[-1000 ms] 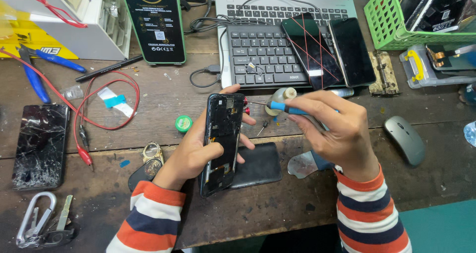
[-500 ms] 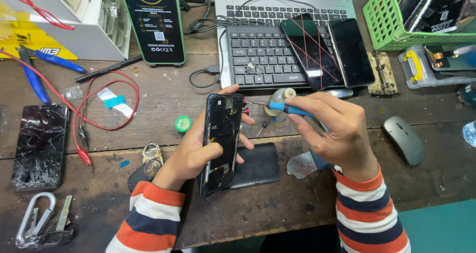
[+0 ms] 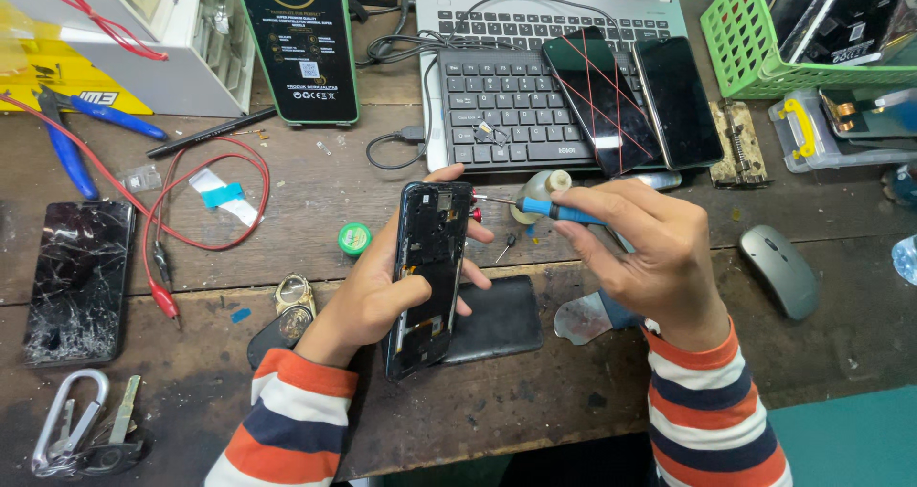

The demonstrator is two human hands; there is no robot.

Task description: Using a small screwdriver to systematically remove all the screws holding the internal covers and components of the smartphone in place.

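The opened phone (image 3: 427, 275) is a black, back-off handset with its insides showing: dark frame, small parts near the top and a long dark block lower down. It stands tilted above the middle of the wooden bench (image 3: 573, 401), lifted off the surface. The left hand (image 3: 382, 291) has its grip wrapped around the phone from the left, thumb across the lower body and fingertips curling round the right edge. The right hand (image 3: 650, 258) has a narrow grip pinched on a small screwdriver (image 3: 540, 206) with a blue handle, its thin metal tip lying level and touching the phone's upper right edge. Both sleeves are striped orange, white and dark blue.

Just under the phone lies one flat black back cover (image 3: 497, 320), and beside it one grey triangular pick (image 3: 578, 320). One small green round tin (image 3: 354, 239) sits left of the phone. Behind the hands is one laptop (image 3: 497, 115), with two dark phones (image 3: 630, 100) lying on its keyboard. One cracked phone (image 3: 78, 282) lies at the far left, so there are four phones in all. One grey mouse (image 3: 780, 269) rests to the right, one green basket (image 3: 755, 43) at the upper right, one red wire (image 3: 205, 196) looped on the left, and one carabiner (image 3: 67, 420) at the lower left corner.
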